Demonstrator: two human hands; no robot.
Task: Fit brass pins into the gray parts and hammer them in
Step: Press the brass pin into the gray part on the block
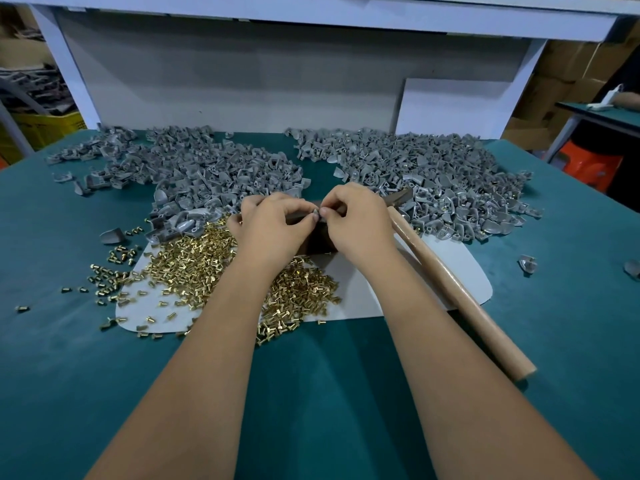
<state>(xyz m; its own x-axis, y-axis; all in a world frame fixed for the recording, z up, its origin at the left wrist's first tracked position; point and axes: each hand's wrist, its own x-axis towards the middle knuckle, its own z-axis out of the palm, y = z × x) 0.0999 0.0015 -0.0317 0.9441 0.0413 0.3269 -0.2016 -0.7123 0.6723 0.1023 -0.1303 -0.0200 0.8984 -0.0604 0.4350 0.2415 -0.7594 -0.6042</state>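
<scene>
Brass pins (207,271) lie heaped on a white sheet (450,268) at lower centre of the green table (311,375). Above them, left hand (273,226) and right hand (353,220) pinch one small gray part (316,213) between closed fingers, with gray parts (433,174) piled beyond.

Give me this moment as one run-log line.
left hand: pinching gray part | right hand: pinching same part | hammer: on table, untouched

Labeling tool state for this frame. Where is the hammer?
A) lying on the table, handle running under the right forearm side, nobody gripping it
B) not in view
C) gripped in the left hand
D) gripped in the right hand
A: the hammer lies on the green table to the right, while the left hand and right hand pinch a small gray part between their fingertips.
</scene>
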